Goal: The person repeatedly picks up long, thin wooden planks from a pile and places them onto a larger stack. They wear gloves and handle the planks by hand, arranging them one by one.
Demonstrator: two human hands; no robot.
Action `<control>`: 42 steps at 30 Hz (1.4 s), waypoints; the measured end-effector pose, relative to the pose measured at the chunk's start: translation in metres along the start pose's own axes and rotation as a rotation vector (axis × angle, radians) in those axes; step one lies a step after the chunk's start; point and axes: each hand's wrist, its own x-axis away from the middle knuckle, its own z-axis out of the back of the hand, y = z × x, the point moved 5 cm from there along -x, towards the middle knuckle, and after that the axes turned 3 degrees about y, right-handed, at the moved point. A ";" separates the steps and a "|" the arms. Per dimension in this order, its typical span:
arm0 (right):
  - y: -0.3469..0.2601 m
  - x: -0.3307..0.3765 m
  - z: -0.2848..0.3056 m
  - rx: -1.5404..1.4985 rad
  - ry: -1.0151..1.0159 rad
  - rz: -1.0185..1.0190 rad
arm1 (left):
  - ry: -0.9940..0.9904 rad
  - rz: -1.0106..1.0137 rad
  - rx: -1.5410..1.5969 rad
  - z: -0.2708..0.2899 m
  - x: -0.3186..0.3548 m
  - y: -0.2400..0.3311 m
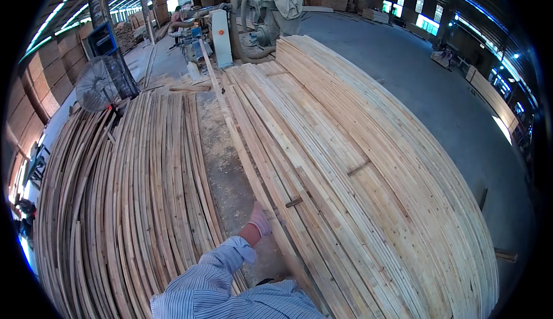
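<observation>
My left hand, in a pale pinkish glove, is closed at the left edge of a long, narrow wooden strip. Its fingertips are partly hidden by the wood. The strip runs from beside my body toward a machine at the far end. Ahead of it, roughly in line, another thin strip reaches the machine. My left arm, in a striped blue-and-white sleeve, stretches forward from the lower edge. My right hand does not show.
Many rough strips lie side by side on the left. A broad stack of paler planed strips fills the right, with small wooden crosspieces on it. Sawdust covers the floor between. A large fan stands at far left.
</observation>
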 end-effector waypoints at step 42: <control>0.003 -0.057 -0.055 0.034 0.287 0.034 | -0.152 0.295 -0.587 0.056 0.048 -0.213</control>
